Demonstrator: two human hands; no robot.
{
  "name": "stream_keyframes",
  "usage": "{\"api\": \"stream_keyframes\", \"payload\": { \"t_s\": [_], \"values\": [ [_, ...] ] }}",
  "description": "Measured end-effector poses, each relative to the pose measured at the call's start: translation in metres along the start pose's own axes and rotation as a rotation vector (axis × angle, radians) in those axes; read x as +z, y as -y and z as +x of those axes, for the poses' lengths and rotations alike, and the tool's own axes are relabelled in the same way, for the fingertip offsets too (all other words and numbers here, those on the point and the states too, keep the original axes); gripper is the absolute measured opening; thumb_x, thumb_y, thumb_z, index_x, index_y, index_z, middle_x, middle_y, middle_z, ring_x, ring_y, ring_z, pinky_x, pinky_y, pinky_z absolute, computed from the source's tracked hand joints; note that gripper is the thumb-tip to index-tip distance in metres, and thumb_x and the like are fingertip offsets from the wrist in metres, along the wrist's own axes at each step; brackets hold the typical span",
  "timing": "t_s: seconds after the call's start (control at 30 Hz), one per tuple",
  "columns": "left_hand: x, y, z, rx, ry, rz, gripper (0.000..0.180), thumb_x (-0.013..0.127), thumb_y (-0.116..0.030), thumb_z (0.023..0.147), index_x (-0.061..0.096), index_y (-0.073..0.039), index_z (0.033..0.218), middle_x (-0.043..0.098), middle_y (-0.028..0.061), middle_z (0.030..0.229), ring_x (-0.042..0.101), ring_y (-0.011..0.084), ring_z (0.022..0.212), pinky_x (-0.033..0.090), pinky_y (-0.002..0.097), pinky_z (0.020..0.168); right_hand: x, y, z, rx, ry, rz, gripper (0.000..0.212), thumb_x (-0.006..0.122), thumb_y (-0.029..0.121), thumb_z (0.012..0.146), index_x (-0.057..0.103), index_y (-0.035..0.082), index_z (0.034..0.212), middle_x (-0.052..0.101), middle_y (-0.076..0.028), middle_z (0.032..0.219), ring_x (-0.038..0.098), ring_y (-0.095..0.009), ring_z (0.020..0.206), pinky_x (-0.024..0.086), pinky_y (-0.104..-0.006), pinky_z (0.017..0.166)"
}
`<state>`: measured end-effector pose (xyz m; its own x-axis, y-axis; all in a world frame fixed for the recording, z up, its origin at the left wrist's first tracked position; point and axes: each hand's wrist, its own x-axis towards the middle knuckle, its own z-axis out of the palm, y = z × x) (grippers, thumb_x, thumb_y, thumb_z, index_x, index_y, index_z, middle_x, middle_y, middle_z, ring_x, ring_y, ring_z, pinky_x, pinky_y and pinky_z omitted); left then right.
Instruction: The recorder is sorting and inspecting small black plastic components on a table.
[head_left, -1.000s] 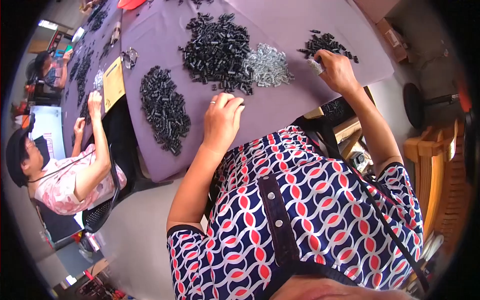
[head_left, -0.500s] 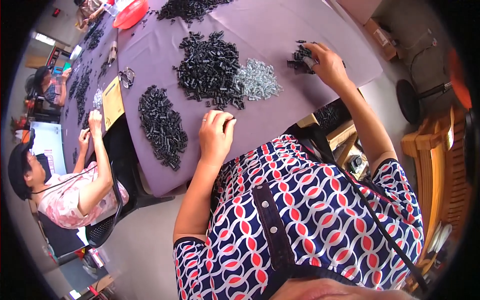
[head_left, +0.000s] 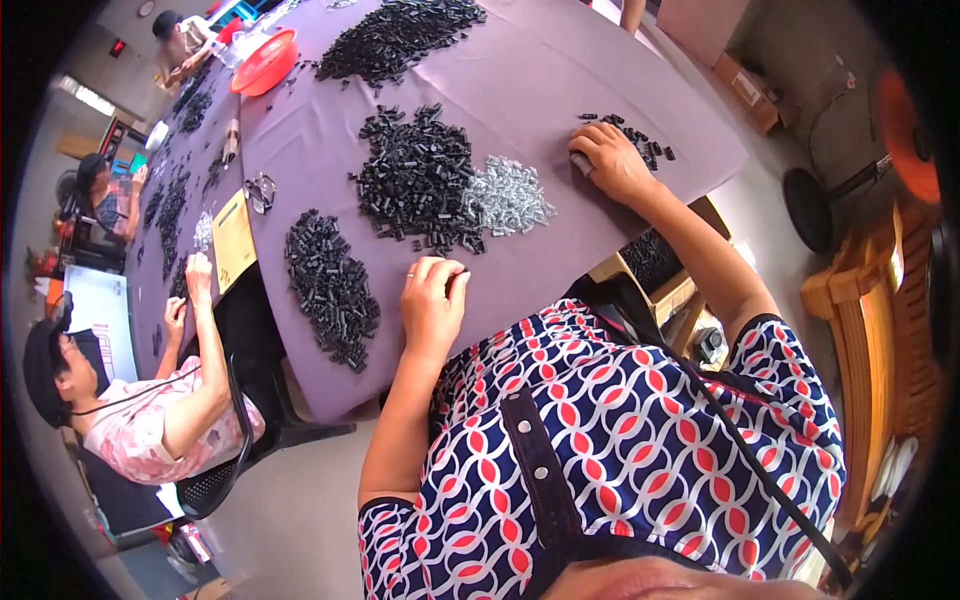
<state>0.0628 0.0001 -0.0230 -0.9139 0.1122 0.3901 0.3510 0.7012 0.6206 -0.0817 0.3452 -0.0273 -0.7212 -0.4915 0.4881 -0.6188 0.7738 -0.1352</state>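
Observation:
My left hand [head_left: 434, 305] rests at the near edge of the purple-grey cloth-covered table [head_left: 530, 275], a ring on one finger. Its fingers are curled closed, and what they hold, if anything, is hidden. Just beyond it lie a large heap of small black cylindrical parts [head_left: 415, 175] and a heap of small clear parts [head_left: 512, 195]. My right hand [head_left: 612, 162] lies palm down at the right, fingers curled under, with a grey wrap [head_left: 582, 163] on its thumb. Loose black parts [head_left: 645, 140] are scattered beside and behind it. Whatever is under its fingers is hidden.
An oval pile of black parts [head_left: 328, 290] lies left of my left hand. Farther off are another black heap [head_left: 395, 40], a red basin [head_left: 265, 62] and a yellow envelope [head_left: 233, 240]. A co-worker [head_left: 165, 420] sits at the left. Below the table edge, a box [head_left: 650, 258] holds black parts.
My right hand has moved left off the small black pile, which now lies more spread out beside it. My left hand keeps its closed pose. The view has shifted slightly.

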Motion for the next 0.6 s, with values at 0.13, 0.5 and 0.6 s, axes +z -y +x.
{"api": "stream_keyframes", "payload": {
  "t_s": [0.13, 0.5, 0.6],
  "values": [
    [0.0, -0.003, -0.003, -0.002, -0.006, 0.004, 0.009, 0.073, -0.01, 0.083, 0.066, -0.007, 0.087, 0.063, 0.0083, 0.092, 0.062, 0.0311, 0.09, 0.051, 0.0411, 0.08, -0.001, -0.008, -0.006, 0.051, -0.016, -0.072, 0.036, 0.067, 0.003, 0.07, 0.064, 0.006, 0.106, 0.063, -0.01, 0.115, 0.055, -0.031, 0.117, 0.042, -0.0424, 0.105],
    [0.005, 0.009, -0.002, -0.139, -0.12, -0.207, 0.012, 0.069, -0.008, 0.089, 0.062, -0.002, 0.097, 0.066, 0.0134, 0.085, 0.065, 0.0293, 0.075, 0.053, 0.0379, 0.07, -0.017, 0.122, 0.011, -0.128, 0.025, 0.286, 0.05, 0.069, -0.006, 0.058, 0.066, 0.008, 0.106, 0.057, -0.011, 0.135, 0.044, -0.039, 0.136, 0.043, -0.049, 0.109],
    [0.006, 0.01, 0.001, -0.156, -0.131, -0.243, 0.013, 0.07, -0.007, 0.088, 0.062, -0.002, 0.096, 0.067, 0.0127, 0.085, 0.065, 0.0278, 0.074, 0.053, 0.0371, 0.069, -0.01, 0.134, 0.014, -0.196, -0.006, 0.326, 0.043, 0.072, -0.003, 0.061, 0.069, 0.008, 0.102, 0.058, -0.01, 0.135, 0.045, -0.038, 0.136, 0.044, -0.0485, 0.108]
  ]
}}
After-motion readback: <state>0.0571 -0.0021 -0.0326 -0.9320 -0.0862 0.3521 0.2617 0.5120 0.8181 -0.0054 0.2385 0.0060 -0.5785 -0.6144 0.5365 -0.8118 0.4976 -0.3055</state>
